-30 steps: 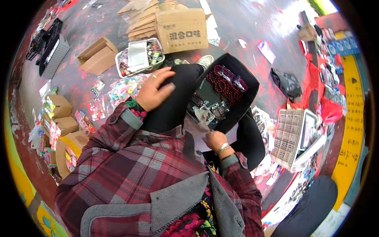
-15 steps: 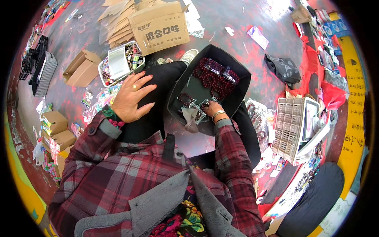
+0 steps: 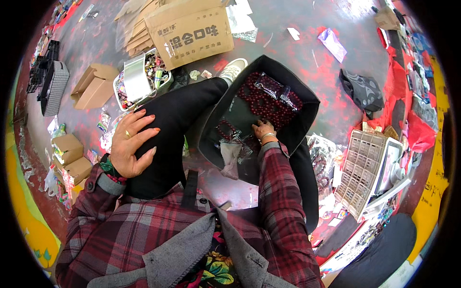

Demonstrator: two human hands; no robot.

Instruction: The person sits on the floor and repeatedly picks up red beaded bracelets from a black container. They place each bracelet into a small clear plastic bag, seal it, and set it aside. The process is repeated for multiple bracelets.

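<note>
I am looking down through the head camera at one deep, open-topped, black rectangular box [image 3: 307,114], which is sitting between the person's legs. Its mouth is facing up and its long axis is running from lower left to upper right. One heap of round, dark red beads [image 3: 265,106] is filling its far end; I am not managing to count the strands. I am counting two shiny clear plastic packets [image 3: 270,87] on that heap, and one limp, pale grey cloth-like piece [image 3: 230,158] is lying at the near side. The right hand [image 3: 264,130] is hanging inside, fingers narrowly curled beside the beads; I am unable to tell whether it is gripping any. The left hand [image 3: 133,149] is spreading wide, holding nothing, over the left thigh [image 3: 168,126].
</note>
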